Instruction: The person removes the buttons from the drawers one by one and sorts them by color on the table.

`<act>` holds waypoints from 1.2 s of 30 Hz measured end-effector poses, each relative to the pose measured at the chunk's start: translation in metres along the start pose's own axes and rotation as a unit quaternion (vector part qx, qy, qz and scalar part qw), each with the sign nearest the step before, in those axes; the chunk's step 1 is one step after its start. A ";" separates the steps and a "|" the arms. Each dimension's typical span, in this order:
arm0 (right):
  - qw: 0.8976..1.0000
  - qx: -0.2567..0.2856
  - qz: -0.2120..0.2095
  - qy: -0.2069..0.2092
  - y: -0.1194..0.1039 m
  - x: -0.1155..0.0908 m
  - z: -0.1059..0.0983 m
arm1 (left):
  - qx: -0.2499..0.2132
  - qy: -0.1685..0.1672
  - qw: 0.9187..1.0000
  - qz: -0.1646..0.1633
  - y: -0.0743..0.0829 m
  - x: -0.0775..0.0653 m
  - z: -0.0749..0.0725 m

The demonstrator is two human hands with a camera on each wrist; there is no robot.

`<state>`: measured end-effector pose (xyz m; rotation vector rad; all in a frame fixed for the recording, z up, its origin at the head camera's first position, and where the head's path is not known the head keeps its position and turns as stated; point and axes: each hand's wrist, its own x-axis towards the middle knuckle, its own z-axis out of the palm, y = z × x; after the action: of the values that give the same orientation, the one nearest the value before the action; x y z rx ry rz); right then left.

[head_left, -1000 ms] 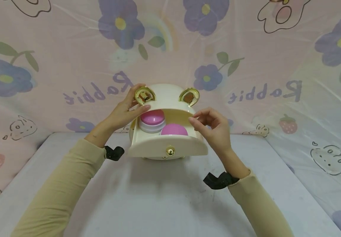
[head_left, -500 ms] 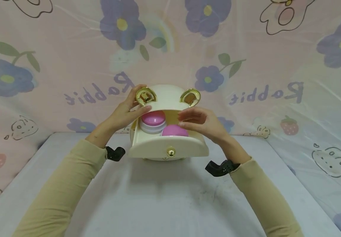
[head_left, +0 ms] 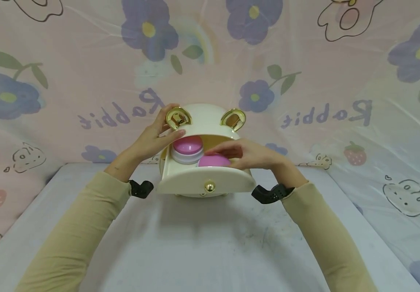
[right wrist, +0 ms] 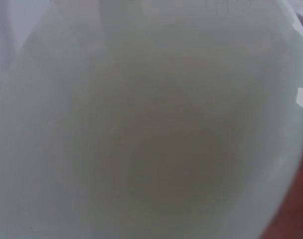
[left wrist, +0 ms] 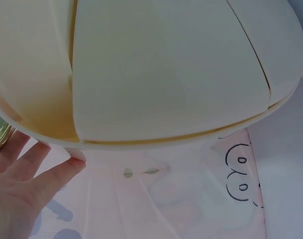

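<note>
A cream storage box (head_left: pixel 206 115) with two gold ears stands on the table, its wide drawer (head_left: pixel 186 180) pulled out toward me. My left hand (head_left: pixel 155 136) grips the box's upper left side by the gold ear (head_left: pixel 178 117), thumb in front. Two round pink-topped jars are in the drawer; the left jar (head_left: pixel 188 145) has a white base. My right hand (head_left: pixel 253 154) reaches over the drawer's right side and grips the front jar (head_left: pixel 211 161) by its domed pink top. Its lower part is hidden by the drawer front. The right wrist view is mostly filled by a blurred white surface.
A gold knob (head_left: pixel 209 186) sits on the drawer front. Behind the box hangs a pink cloth (head_left: pixel 202 81) printed with flowers and rabbits. The white table (head_left: pixel 195 251) extends toward me. Each wrist wears a black band.
My right hand has moved left and down from beside the drawer's right edge onto the front jar, its fingers now around the pink top. The left hand stays on the box.
</note>
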<state>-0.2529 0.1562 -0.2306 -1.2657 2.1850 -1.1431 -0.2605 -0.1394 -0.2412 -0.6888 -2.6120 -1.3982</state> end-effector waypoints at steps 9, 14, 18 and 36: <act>0.999 -0.033 0.026 -0.024 -0.002 0.001 -0.002 | 0.000 0.000 1.000 -0.004 -0.001 0.000 0.001; 0.998 -0.051 0.025 -0.013 0.000 0.001 0.000 | -0.005 0.001 1.000 0.001 -0.001 -0.001 0.001; 0.998 -0.051 0.024 -0.001 0.001 0.000 0.001 | -0.002 0.001 1.000 0.003 -0.001 -0.001 0.002; 0.995 -0.018 0.018 0.098 0.002 -0.006 0.007 | 0.006 0.003 1.000 0.001 0.000 0.000 0.001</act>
<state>-0.2463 0.1585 -0.2368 -1.1660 2.3705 -1.2666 -0.2609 -0.1388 -0.2416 -0.6845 -2.6111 -1.3819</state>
